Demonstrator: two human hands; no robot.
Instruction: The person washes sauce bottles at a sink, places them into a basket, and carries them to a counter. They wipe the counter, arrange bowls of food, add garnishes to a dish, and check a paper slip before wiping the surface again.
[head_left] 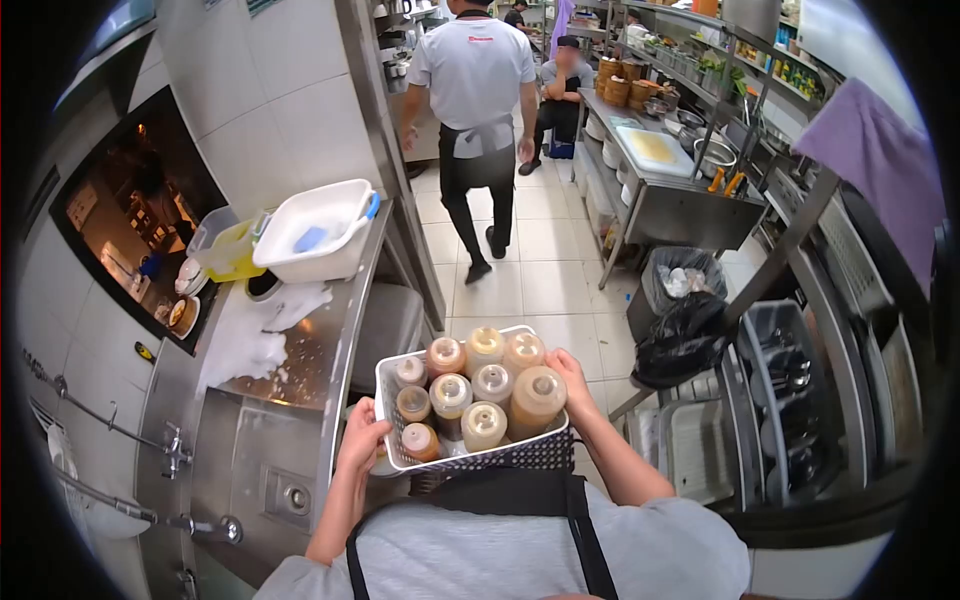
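In front of my body I carry a white plastic basket [512,447], gripped at its two ends. My left hand [362,432] is closed on the left end and my right hand [568,382] on the right end. Several translucent squeeze bottles [484,424] stand packed together inside, with pale yellow, brown and orange contents. The largest bottle [538,398] is beside my right hand. The fingers beneath the basket's rim are partly hidden.
To the left is a steel sink [250,460] with foam [245,345] on its counter and a white tub [318,235]. A co-worker [470,90] walks ahead on the tiled floor; another person [563,85] sits beyond. A lined bin [683,285] and racks line the right.
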